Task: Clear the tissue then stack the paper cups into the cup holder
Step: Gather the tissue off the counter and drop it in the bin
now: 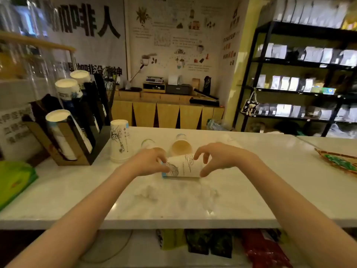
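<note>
a: far left of the surface point(260, 171)?
b: black cup holder point(81, 136), sleeves of cups slanting out of it. just right of it, an upturned paper cup stack point(119, 142), standing, apart from both hands.

a: left hand point(149, 161)?
b: grip pinched on the blue-rimmed mouth end of a paper cup point(183, 166) lying on its side. two more cups point(178, 146) lie just behind, mouths toward the camera.

a: right hand point(214, 157)?
b: grip curled and part spread over the same cup's base end, thumb at its lower edge; firm contact cannot be told.

a: tissue?
b: crumpled tissue point(148, 192) on the surface near the cup, camera side, untouched; a second wad point(209, 191) to its right.
</note>
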The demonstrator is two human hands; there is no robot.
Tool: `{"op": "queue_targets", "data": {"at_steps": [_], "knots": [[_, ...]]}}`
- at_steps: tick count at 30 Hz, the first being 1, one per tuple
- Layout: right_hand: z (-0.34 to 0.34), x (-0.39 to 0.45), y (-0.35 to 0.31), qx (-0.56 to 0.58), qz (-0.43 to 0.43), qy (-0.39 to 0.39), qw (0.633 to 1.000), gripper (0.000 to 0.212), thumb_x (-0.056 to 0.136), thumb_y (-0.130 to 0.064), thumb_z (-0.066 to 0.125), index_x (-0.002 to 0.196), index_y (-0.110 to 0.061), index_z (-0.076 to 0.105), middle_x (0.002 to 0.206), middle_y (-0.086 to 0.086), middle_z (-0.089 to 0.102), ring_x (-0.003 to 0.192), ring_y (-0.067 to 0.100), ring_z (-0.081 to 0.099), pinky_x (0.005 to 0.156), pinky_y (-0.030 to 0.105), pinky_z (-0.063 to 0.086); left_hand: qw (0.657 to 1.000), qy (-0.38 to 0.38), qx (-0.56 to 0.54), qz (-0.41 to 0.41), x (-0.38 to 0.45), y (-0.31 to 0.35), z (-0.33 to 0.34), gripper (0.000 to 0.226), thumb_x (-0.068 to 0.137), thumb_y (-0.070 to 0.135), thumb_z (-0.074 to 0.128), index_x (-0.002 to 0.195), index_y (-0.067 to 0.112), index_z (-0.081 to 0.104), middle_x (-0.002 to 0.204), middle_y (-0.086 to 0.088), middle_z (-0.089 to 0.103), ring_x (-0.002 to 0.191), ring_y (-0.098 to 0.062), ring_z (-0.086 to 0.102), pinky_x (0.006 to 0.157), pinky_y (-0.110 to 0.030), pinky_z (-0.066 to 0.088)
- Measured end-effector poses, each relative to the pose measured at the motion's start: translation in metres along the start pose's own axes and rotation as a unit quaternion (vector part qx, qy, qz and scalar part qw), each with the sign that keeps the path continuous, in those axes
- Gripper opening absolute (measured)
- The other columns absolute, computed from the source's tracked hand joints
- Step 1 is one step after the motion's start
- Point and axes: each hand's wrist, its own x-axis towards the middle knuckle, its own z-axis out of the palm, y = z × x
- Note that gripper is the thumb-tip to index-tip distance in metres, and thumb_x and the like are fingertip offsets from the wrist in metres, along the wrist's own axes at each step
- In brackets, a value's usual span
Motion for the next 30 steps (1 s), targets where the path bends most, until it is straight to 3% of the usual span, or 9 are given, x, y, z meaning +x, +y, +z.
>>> {"op": "queue_targets", "data": {"at_steps": [4,8,12,19,24,26,28,30], "knots": [[0.030,-0.006,0.012,-0.023,0.035,-0.040,0.998,0.057,0.070,-0.030,0.077,0.122,-0.027,0.054,0.119,0.005,0.058,0.100,0.019,0.054,0.082,0.028,0.045,0.999,0.026,-0.024,-0.030,-0.016,-0.023,0.027,0.037,0.073,0.036,0.068,0.107,0.022,0.063,0.113,-0.005,0.063,0.094,-0.016,0.057,0.085,-0.035,0.050],[0.050,-0.006,0.023,-0.002,0.048,-0.030,0.998,0.048,0.074,-0.025,0.074,0.119,-0.025,0.058,0.126,0.005,0.054,0.111,0.020,0.051,0.087,0.029,0.041,0.997,0.063,-0.002,-0.037,-0.023,-0.030,0.047,0.035,0.075,0.038,0.065,0.108,0.026,0.063,0.123,-0.004,0.056,0.110,-0.021,0.053,0.091,-0.037,0.045],[0.071,-0.008,0.027,-0.003,0.057,-0.034,0.998,0.047,0.078,-0.023,0.070,0.122,-0.021,0.056,0.130,0.007,0.051,0.117,0.024,0.049,0.093,0.033,0.040,0.998,0.054,-0.002,-0.023,-0.025,-0.035,0.060,0.032,0.076,0.032,0.064,0.108,0.027,0.063,0.123,-0.006,0.055,0.107,-0.023,0.053,0.091,-0.038,0.046],[0.090,-0.009,0.028,0.015,0.039,0.029,0.999,0.029,0.081,-0.013,0.063,0.110,-0.017,0.062,0.123,0.010,0.056,0.109,0.023,0.054,0.088,0.030,0.043,0.997,0.059,0.029,-0.045,-0.031,-0.041,0.073,0.039,0.077,0.033,0.062,0.115,0.029,0.058,0.122,-0.006,0.059,0.112,-0.024,0.053,0.094,-0.038,0.045],[0.090,-0.015,0.011,0.063,-0.005,0.072,0.995,0.024,0.079,-0.010,0.062,0.101,-0.018,0.067,0.103,0.005,0.058,0.103,0.021,0.057,0.082,0.025,0.042,0.993,0.117,-0.022,-0.023,-0.046,-0.046,0.071,0.028,0.080,0.025,0.062,0.108,0.026,0.063,0.116,-0.003,0.065,0.107,-0.021,0.056,0.092,-0.034,0.044],[0.090,-0.020,-0.006,0.095,-0.040,0.084,0.991,0.022,0.078,-0.011,0.064,0.098,-0.018,0.068,0.099,0.003,0.060,0.099,0.018,0.057,0.081,0.025,0.043,0.989,0.133,-0.072,0.002,-0.058,-0.043,0.063,0.023,0.080,0.021,0.063,0.102,0.021,0.067,0.112,-0.002,0.067,0.104,-0.017,0.058,0.090,-0.026,0.043],[0.089,-0.028,-0.025,0.139,-0.084,0.078,0.984,0.019,0.075,-0.012,0.068,0.093,-0.018,0.070,0.098,0.004,0.066,0.091,0.014,0.057,0.079,0.027,0.047,0.982,0.136,-0.127,0.023,-0.076,-0.039,0.055,0.018,0.077,0.018,0.066,0.095,0.020,0.070,0.100,0.002,0.069,0.095,-0.012,0.058,0.080,-0.014,0.040],[0.092,-0.035,-0.043,0.162,-0.129,0.026,0.978,0.019,0.072,-0.013,0.069,0.089,-0.020,0.071,0.094,0.003,0.070,0.081,0.008,0.057,0.077,0.028,0.048,0.981,0.110,-0.154,0.036,-0.098,-0.038,0.049,0.015,0.074,0.017,0.069,0.087,0.025,0.071,0.091,0.005,0.069,0.089,-0.013,0.060,0.079,-0.016,0.042]]}}
